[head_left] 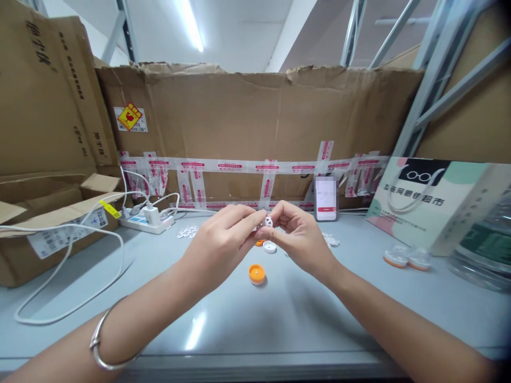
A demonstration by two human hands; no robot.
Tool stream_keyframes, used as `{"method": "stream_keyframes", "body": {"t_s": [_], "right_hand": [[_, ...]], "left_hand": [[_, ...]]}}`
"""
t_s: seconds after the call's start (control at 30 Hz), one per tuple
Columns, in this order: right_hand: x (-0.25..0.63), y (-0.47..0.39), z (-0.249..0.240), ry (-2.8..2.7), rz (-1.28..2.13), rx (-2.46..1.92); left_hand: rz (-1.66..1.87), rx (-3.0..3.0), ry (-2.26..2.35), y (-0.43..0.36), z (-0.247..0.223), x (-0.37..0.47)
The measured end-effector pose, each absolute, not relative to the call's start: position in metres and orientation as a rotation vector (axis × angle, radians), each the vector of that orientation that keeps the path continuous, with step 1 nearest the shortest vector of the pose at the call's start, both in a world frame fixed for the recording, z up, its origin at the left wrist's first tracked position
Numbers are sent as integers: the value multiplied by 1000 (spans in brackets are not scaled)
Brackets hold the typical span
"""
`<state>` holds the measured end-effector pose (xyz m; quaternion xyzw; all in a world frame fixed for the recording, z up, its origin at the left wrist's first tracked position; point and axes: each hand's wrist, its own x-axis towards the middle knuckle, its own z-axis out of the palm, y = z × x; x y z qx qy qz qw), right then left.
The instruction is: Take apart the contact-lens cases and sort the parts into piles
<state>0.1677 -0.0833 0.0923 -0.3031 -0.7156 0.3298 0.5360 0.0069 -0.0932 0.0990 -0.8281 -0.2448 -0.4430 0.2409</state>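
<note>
Grip in both hands is clamped, in the head view, on a small white part (269, 222), which is pinched between the fingertips of the left hand (223, 234) and the right hand (301, 239) above the middle of the counter (307, 330); much of the part is covered by the fingers. A silver bracelet (96, 343) is worn on the left wrist. Just below the hands, a white round piece (270, 247) is set beside an orange piece (260, 243) that is partly hidden, and an orange cup with a pale base (256, 274) is placed nearer the front edge. Loose white bits are scattered on the left (187, 232), and another cluster (330, 240) is half covered by the right hand. A phone (326, 199) is propped upright against the large cardboard sheet (247, 117) at the back. On the left, cables are plugged into a power strip (146, 222) near an open carton (51, 229); on the right, two clear, orange-based pieces (395, 256) are laid before a printed box (419, 207), with a plastic bottle (485, 242) beside it.
</note>
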Motion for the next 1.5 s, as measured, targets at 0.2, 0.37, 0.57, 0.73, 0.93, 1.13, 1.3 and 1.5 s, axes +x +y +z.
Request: {"method": "stream_keyframes", "body": {"t_s": [0.2, 0.37, 0.57, 0.73, 0.93, 1.13, 1.3, 1.5], "right_hand": [[179, -77, 88, -1727, 876, -739], [182, -71, 79, -1782, 851, -801], [181, -72, 71, -1793, 655, -797], [182, -73, 69, -1779, 820, -767], [180, -75, 66, -1721, 862, -707], [179, -75, 61, -1653, 881, -702], [180, -71, 65, -1626, 1015, -731], [181, -63, 64, -1478, 1349, -823]], "left_hand": [[-1258, -2283, -714, -85, 95, 10], [-1143, -2249, -714, -73, 72, 5], [-1030, -2153, -738, -76, 62, 6], [-1069, -2153, -726, -77, 62, 6], [-1191, -2148, -612, -75, 61, 7], [-1219, -2136, -572, -76, 59, 10], [-1203, -2164, -580, -70, 57, 8], [-1232, -2273, -544, -66, 54, 11]]}}
